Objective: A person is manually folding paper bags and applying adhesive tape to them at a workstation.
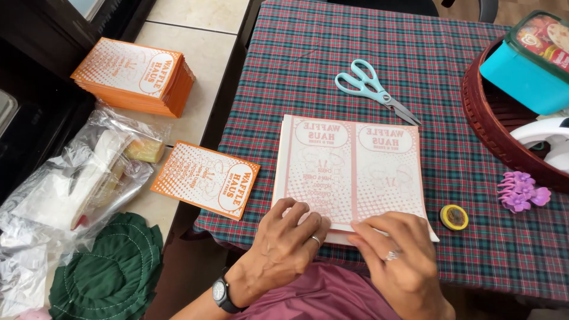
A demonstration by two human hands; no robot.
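Plaid tablecloth spread across the table, tiled floor off to the left. Big maroon basket at the right edge, with a teal tub and something white sitting in it. Dead centre on the cloth: a stack of pale printed sheets, two panels side by side, near edge under both hands. Left hand laid flat on the stack's near left corner, fingers spread and pressing down, not closed round anything, ring on one finger, black watch on the wrist. Right hand just beside it at the near right, fingertips bent onto the bottom edge of the sheets, pinching or thumbing the edge — cannot tell whether a sheet is actually gripped. Rest of the stack reaching away from the hands toward the scissors, light blue handles, lying well apart on the far side. Thick orange card pile out on the floor, thin orange pile hanging off the table's left edge, near the left hand but not touching. Clear plastic bags and green cloth lower left. Small stuff on the right: purple hair claw, yellow tape roll just off the stack's near right corner.
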